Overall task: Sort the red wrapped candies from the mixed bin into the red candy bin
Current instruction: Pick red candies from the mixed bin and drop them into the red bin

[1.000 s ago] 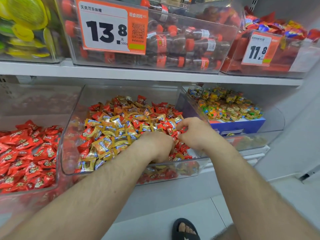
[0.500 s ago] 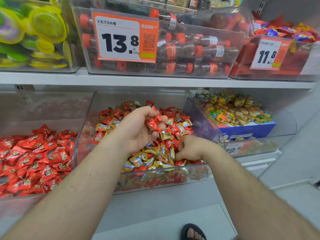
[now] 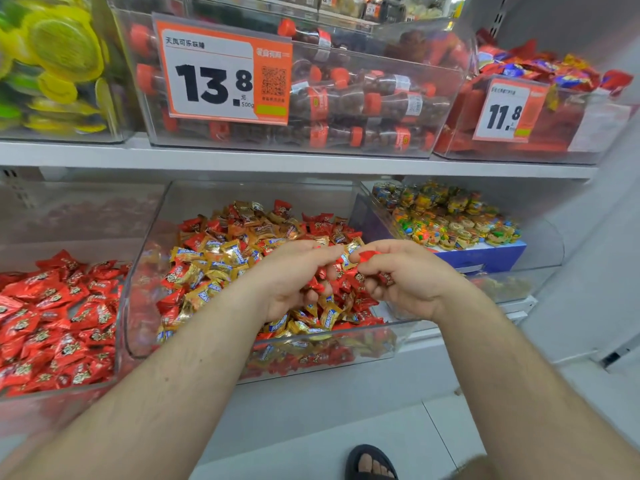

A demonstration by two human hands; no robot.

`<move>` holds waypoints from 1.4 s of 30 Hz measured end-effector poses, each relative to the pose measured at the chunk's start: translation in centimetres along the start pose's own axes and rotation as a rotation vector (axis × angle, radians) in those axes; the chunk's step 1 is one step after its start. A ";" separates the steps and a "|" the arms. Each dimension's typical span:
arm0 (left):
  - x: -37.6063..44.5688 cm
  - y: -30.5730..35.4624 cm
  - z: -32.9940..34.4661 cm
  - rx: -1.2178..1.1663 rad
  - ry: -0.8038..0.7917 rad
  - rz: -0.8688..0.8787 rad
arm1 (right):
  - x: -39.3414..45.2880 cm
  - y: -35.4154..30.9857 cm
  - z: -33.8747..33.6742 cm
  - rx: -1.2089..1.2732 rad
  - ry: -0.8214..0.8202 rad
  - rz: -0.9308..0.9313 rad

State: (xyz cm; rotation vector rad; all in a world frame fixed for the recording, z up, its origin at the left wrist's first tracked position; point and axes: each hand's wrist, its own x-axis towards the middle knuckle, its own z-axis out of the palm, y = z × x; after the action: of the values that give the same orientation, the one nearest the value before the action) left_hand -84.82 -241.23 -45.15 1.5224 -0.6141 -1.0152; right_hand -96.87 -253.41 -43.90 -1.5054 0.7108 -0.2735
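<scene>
Red bin (image 3: 119, 348) at left, full of shiny red wrappers. Mixed bin (image 3: 346, 344) centre: red and gold candies jumbled. Left hand (image 3: 294, 278) above it, fingers curled round red candies. Right hand (image 3: 412, 278) pinches red candy (image 3: 367, 255) at fingertips.

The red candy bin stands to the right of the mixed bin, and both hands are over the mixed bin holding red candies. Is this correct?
Not quite. In the head view the red candy bin stands to the left of the mixed bin, not the right. The rest holds: the left hand and right hand are over the mixed bin holding red candies.
</scene>
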 end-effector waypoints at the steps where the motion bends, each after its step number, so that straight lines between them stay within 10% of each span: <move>1: -0.1 0.0 0.3 -0.012 -0.036 -0.024 | -0.1 0.0 0.0 0.030 -0.023 -0.008; 6: -0.2 -0.3 0.8 -0.243 -0.288 -0.234 | -0.2 0.1 1.0 -0.029 -0.037 -0.120; 11: -0.6 -0.1 0.1 -0.547 -0.137 -0.273 | -0.1 -0.8 1.6 0.092 0.083 -0.231; 15: -1.1 0.3 -1.8 -0.624 0.021 -0.187 | 1.5 0.2 1.0 -0.558 0.264 -0.248; 19: -2.2 0.4 -3.2 -0.469 0.056 -0.088 | 3.2 1.9 2.1 -1.141 0.011 -0.018; 26: -4.0 0.0 -5.1 -0.386 0.097 -0.033 | 4.8 2.5 3.5 -1.305 0.042 -0.049; 34: -6.7 1.0 -7.9 -0.360 0.102 0.091 | 1.9 -0.3 3.1 -0.608 0.335 -0.200; 42: -11.2 1.2 -14.1 -0.537 0.204 0.140 | -3.7 -4.3 11.4 0.237 -0.182 -0.048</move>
State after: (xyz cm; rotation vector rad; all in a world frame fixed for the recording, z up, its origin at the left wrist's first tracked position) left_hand -78.03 -224.90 -41.39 1.0727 -0.2667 -0.8198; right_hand -91.98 -242.34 -39.77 -1.3036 0.4797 -0.2447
